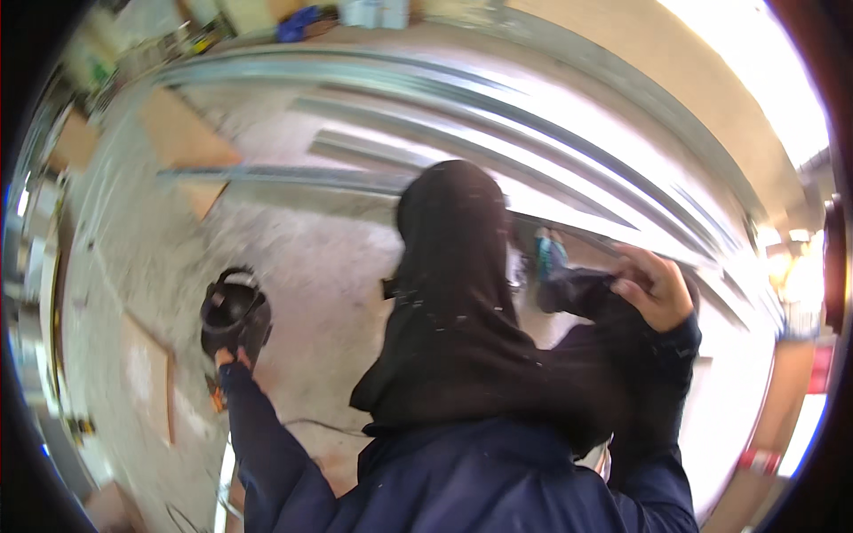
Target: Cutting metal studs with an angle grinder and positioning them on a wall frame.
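Head view: left hand [226,357] outstretched, fingers [243,355] clamped on black helmet [233,313]; right hand [662,291] bent, fingers apart.

A worn concrete floor [320,253] spread beneath a beige wall [644,49] and hard white light [755,62].
The floor was pale grey, scuffed and patchy with darker stains, and its right side was washed almost white by glare, while its left side looked duller and dustier. Beyond the floor's far right edge ran the smooth wall, bent into a curve by the lens, with a duller grey strip along its foot. The light lay above that wall, too bright to tell whether it came through a window or a doorway. Along the floor's left edge stood crowded clutter [43,249], blurred and hard to make out.
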Demonstrator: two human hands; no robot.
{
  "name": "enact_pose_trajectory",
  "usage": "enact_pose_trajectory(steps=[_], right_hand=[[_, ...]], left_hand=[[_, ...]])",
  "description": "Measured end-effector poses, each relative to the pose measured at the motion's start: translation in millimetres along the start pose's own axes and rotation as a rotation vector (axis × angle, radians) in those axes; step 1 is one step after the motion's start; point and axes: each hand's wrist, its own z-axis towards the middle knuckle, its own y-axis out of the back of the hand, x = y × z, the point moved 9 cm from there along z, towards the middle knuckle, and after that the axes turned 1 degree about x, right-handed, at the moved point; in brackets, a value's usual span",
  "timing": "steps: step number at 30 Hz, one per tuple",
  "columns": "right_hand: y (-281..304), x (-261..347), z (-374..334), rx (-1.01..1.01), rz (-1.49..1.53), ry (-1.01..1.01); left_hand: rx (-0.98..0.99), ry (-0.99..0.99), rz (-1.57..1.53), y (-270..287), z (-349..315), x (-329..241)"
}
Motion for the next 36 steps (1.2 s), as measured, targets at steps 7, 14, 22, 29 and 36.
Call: enact_pose_trajectory(steps=[7, 14, 22, 29, 36], right_hand=[[8.9, -4.7, 20.6, -0.144, -0.074, 0.023], [17.7, -41.3, 158.6, 0.040, -0.009, 0.120], [-139.9, -326.2, 230.9, 0.123, -0.604, -0.465], [-224.4, -358.6, 239.1, 0.185, -0.687, -0.406], [-198.1, -354.6, 260.0, 0.395, -0.679, -0.339]], left_hand=[[-0.376, 0.798, -0.488, 34.9, -53.7, 58.2], [-0.639, 0.523, -0.924, 223.0, -30.8, -161.0], [-0.179, -0.664, -1.185, 438.6, 33.2, -557.2], [0.325, -1.077, -0.870, 306.0, 23.8, -697.2], [0.811, -0.956, -0.607, 233.3, 21.5, -744.4]])
